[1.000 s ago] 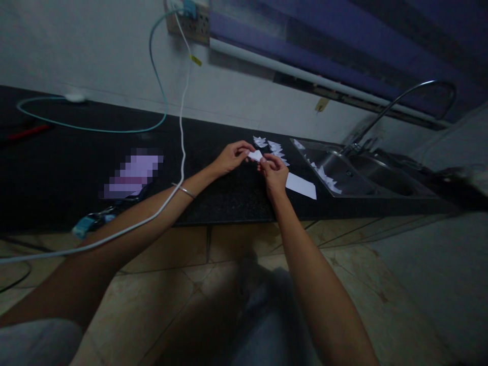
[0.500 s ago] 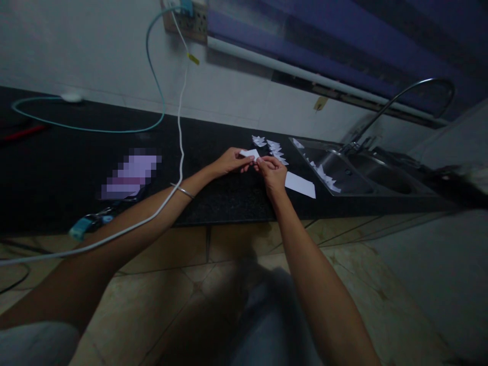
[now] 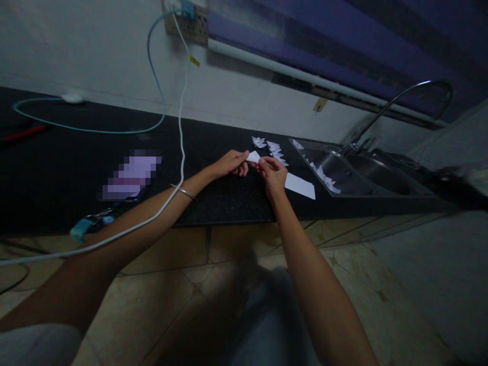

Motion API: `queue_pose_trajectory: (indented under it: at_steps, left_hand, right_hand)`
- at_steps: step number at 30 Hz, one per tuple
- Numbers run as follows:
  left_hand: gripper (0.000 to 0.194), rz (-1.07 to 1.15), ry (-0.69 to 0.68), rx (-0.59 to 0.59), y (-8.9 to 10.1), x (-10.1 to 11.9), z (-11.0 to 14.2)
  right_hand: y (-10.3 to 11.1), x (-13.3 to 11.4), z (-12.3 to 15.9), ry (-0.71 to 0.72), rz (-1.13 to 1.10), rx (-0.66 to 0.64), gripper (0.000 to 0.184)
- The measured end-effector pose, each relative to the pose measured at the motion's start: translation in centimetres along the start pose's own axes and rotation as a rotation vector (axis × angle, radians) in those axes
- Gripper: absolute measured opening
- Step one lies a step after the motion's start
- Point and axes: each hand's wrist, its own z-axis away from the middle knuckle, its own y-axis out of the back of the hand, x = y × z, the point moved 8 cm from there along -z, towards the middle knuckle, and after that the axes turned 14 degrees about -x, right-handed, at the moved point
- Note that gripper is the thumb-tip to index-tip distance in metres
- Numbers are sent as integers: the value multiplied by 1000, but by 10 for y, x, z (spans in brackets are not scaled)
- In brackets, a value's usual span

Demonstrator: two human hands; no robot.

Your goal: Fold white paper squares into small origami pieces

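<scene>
A small folded piece of white paper (image 3: 253, 157) is held above the dark counter, pinched from both sides. My left hand (image 3: 232, 163) grips its left corner between thumb and fingers. On its right corner, my right hand (image 3: 273, 175) is closed, the fingertips partly hidden by the hand itself. Flat white paper sheets (image 3: 300, 185) lie just right of my right hand. Behind the hands stand folded paper pieces (image 3: 276, 151) in a row, with a smaller cluster of folded paper (image 3: 258, 142) to their left.
More folded paper (image 3: 325, 178) rests along the left rim of the steel sink (image 3: 366, 178), under a curved faucet (image 3: 404, 91). A white cable (image 3: 182, 137) hangs across my left forearm. A pixelated purple object (image 3: 133, 175) and a teal item (image 3: 81, 227) lie at left.
The folded paper now shows a smaller, more triangular shape between my fingers. My left hand has shifted its grip slightly; my right hand stays nearly in place.
</scene>
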Motion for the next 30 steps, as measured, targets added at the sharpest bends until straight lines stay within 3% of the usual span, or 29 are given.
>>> queue_pose_trajectory:
  at_steps: [8, 13, 21, 25, 30]
  left_hand:
    - [45, 174, 41, 53, 4, -7, -3]
    - [32, 104, 8, 50, 5, -3, -2]
    - [21, 166, -6, 84, 9, -4, -2]
    - [13, 261, -36, 102, 13, -2, 1]
    - [14, 334, 14, 137, 20, -13, 0]
  right_hand:
    - [-6, -3, 1, 13, 72, -34, 31]
    - [-10, -5, 0, 35, 150, -73, 31]
    - [-12, -14, 4, 70, 216, -71, 29]
    - [-17, -10, 6, -37, 56, -117, 27]
    - [-25, -4, 8, -183, -88, -164, 10]
